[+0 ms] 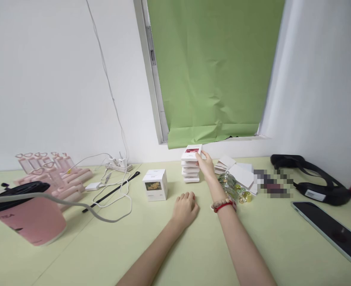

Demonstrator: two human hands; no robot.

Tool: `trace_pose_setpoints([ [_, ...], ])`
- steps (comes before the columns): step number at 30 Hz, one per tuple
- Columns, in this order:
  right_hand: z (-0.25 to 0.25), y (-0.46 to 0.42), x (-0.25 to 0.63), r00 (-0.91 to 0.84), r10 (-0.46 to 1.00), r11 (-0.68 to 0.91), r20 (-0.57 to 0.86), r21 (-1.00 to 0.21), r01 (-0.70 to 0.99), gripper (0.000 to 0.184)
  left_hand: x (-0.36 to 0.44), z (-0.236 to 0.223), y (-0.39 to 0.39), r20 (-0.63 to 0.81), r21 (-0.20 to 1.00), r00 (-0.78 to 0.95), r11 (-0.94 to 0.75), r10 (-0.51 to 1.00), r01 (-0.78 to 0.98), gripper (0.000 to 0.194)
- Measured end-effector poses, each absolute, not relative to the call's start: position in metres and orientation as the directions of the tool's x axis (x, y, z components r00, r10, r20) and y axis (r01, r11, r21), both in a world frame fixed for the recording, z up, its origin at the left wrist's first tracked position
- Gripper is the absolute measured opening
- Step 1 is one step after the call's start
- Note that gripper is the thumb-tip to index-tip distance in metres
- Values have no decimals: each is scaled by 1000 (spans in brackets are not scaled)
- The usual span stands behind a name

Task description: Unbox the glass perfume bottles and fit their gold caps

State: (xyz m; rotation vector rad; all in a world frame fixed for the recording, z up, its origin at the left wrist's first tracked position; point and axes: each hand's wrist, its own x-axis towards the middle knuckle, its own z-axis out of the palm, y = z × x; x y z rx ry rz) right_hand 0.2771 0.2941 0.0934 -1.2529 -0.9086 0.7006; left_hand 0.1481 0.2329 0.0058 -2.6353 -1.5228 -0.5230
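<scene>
White box stack (190, 172), long axis vertical, right hand (206, 164) touching

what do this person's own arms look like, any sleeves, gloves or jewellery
Both are bare: the left arm shows no sleeve, glove or jewellery. The right arm has no sleeve or glove either, but wears a red band and pale beads around the wrist.

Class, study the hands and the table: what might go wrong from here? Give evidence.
1. The uneven stack of flat white packets might topple if the right hand, at its top edge, pushes sideways.
2. The right forearm could knock the small shiny gold-coloured pieces beside it.
3. If tugged, the grey cable might catch the pink black-lidded cup.
</scene>
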Motion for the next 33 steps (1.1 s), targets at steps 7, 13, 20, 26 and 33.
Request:
trace_pose_setpoints([
  [7, 92, 293, 278, 521, 796, 207, 308, -948, 243, 56, 148, 6, 233, 313, 116, 458, -512, 832, 851, 15],
  [13, 90, 295, 278, 465, 795, 245, 390, -907, 342, 47, 148, 5, 234, 314, 115, 456, -510, 833, 852, 14],
  [20, 96, 290, 279, 448, 807, 157, 385, -871, 465, 53, 146, 4, 232, 357, 87, 464, -523, 811, 848, 18],
  [26, 143, 250, 288, 463, 740, 295, 488, -854, 428, 50, 125, 17, 246, 732, 8, 307, -458, 609, 889, 38],
  [33, 175, 198, 291, 384, 719, 466, 580, -811, 353, 30, 76, 22, 269, 850, 310, -172, -209, 498, 928, 72],
])
